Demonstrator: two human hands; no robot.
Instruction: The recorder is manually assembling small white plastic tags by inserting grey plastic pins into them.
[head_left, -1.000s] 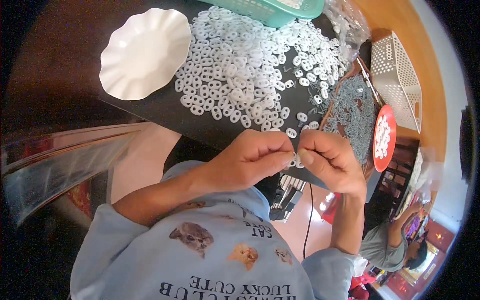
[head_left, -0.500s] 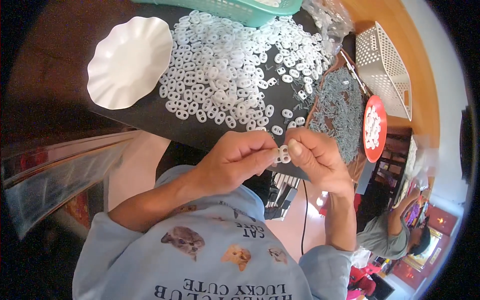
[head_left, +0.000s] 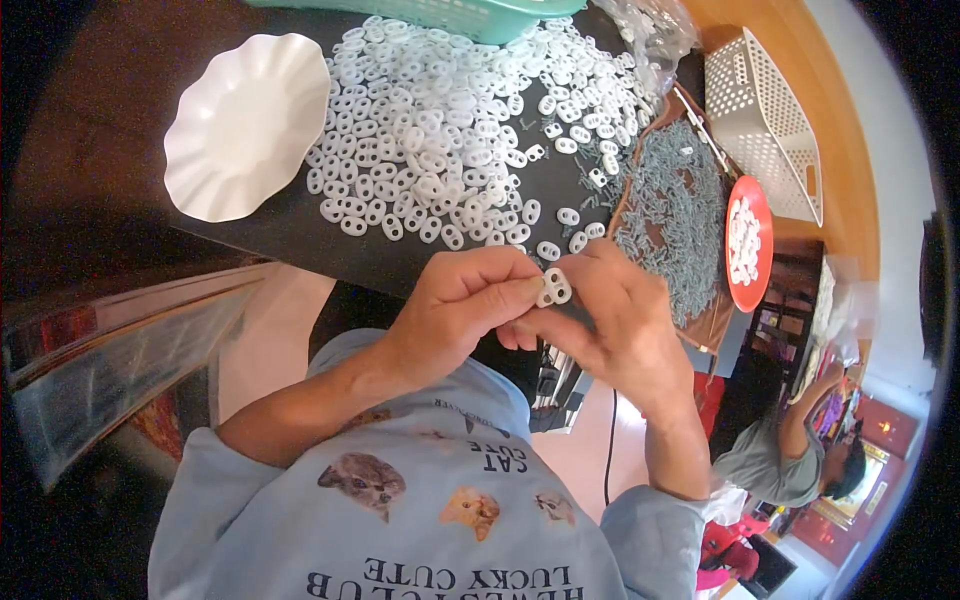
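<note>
Near the table's front edge, my left hand (head_left: 465, 300) is closed, its thumb and forefinger pinching white two-hole plastic pieces (head_left: 554, 288). They look like two small ovals lying side by side; how they are joined is too small to tell. My right hand (head_left: 620, 320) closes around the same pieces from the right, with its curled forefinger against their edge and its thumb stretched leftward below them. Its other fingertips are hidden. Beyond my hands, a large heap of loose white two-hole pieces (head_left: 400, 130) covers much of the dark table (head_left: 290, 235).
Left of the heap stands a white wavy-edged dish (head_left: 250, 125). At the back is a green basket (head_left: 430, 18). On the right are many small grey screw-like parts (head_left: 670, 210), a red plate (head_left: 738, 290) of white pieces and a white perforated basket (head_left: 765, 120). Another person (head_left: 790, 455) is farther right.
The white pieces in my fingers have turned and show more of their holes. My right thumb has slid down and left below them. The view has shifted slightly.
</note>
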